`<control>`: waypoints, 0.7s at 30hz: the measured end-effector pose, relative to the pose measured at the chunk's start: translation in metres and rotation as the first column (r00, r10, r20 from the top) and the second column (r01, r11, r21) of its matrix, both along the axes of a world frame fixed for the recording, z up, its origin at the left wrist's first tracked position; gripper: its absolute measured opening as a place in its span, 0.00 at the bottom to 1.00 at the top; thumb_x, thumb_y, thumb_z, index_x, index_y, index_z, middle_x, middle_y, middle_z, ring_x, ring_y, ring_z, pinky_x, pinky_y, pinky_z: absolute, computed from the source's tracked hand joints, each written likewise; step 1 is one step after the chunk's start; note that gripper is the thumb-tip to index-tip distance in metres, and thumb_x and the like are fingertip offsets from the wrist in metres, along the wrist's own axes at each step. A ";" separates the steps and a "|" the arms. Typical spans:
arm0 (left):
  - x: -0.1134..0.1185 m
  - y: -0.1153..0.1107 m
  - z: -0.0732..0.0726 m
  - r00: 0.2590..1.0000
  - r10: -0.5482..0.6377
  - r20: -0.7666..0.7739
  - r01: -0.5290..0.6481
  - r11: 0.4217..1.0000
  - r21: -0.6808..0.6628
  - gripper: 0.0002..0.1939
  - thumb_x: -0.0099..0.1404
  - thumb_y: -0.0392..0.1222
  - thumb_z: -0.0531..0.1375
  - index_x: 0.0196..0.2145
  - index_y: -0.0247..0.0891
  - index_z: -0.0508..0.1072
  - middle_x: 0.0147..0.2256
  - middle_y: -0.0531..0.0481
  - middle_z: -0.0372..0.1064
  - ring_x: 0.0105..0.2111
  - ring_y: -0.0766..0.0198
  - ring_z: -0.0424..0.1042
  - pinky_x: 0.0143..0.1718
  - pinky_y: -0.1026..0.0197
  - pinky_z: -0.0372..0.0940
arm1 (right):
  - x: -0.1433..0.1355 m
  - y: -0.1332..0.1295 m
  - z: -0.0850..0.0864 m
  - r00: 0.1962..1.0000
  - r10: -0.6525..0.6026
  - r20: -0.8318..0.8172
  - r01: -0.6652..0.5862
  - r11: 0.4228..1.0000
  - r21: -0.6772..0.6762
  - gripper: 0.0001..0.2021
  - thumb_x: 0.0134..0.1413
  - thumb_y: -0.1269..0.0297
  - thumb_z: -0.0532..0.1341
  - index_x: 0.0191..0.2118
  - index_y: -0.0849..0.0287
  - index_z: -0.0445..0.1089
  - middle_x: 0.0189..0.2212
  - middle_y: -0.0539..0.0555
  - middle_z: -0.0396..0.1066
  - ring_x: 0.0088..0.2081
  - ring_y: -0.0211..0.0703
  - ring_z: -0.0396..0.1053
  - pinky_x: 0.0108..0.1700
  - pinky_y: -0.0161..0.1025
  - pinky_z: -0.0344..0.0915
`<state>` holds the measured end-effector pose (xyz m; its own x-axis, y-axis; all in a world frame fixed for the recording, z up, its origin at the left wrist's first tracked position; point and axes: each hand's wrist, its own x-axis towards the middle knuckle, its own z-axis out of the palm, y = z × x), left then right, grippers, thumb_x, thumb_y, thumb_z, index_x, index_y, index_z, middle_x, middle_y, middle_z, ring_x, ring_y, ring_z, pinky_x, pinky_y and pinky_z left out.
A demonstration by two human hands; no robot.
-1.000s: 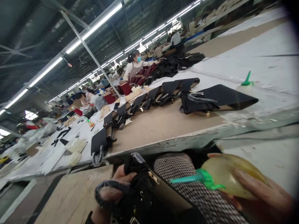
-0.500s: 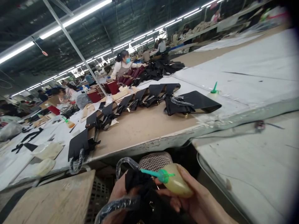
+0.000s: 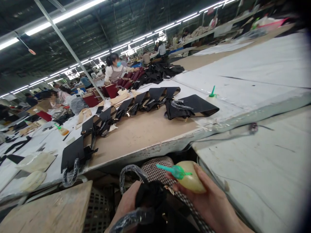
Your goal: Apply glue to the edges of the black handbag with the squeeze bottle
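Here, at the bottom centre of the frame, your right hand [image 3: 211, 204] is clenched round a yellowish squeeze bottle [image 3: 190, 181]; its green nozzle [image 3: 170, 169] points left, just above the black handbag [image 3: 155, 204] in your lap; your left hand [image 3: 126, 205] grasps that bag from the left, its plastic-wrapped handle [image 3: 130, 173] arching up beside the nozzle. Judging from this, bring the tip down close to the bag's edge and squeeze lightly, holding the bag steady with the left fingers so the handle stays out of the way. Mind the worn table edge [image 3: 145, 152] just above your hands and the grey bench [image 3: 255, 168] at lower right; open room lies mostly on the bare brown tabletop [image 3: 145, 129] in mid-frame, below the row of black bags [image 3: 150, 100]; a second bottle [image 3: 213, 92] stands at upper right.
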<state>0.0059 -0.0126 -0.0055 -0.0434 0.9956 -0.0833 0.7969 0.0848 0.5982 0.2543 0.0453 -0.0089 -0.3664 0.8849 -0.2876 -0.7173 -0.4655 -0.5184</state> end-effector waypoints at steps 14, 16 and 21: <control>-0.004 -0.008 -0.013 0.992 -0.127 0.025 0.123 0.983 0.139 0.08 0.71 0.43 0.58 0.37 0.40 0.76 0.35 0.48 0.77 0.36 0.58 0.77 0.41 0.62 0.69 | 0.006 -0.015 -0.009 0.968 0.203 -0.151 -0.220 0.969 -0.109 0.22 0.67 0.46 0.63 0.49 0.63 0.79 0.49 0.67 0.81 0.47 0.56 0.79 0.38 0.41 0.74; -0.003 -0.009 -0.011 0.992 -0.123 0.042 0.119 0.989 0.091 0.09 0.72 0.44 0.58 0.39 0.41 0.77 0.37 0.48 0.78 0.38 0.58 0.78 0.41 0.63 0.71 | 0.006 -0.014 -0.008 0.971 0.178 -0.158 -0.197 0.974 -0.115 0.20 0.65 0.48 0.66 0.49 0.61 0.79 0.48 0.64 0.81 0.47 0.55 0.80 0.44 0.44 0.75; 0.003 -0.011 -0.007 0.931 -0.361 0.043 0.341 0.908 0.244 0.21 0.75 0.47 0.58 0.63 0.46 0.71 0.49 0.44 0.77 0.49 0.56 0.77 0.51 0.60 0.72 | 0.005 -0.002 0.011 0.986 0.163 -0.038 -0.167 0.975 -0.146 0.19 0.60 0.51 0.71 0.52 0.57 0.79 0.51 0.58 0.80 0.52 0.54 0.77 0.59 0.49 0.71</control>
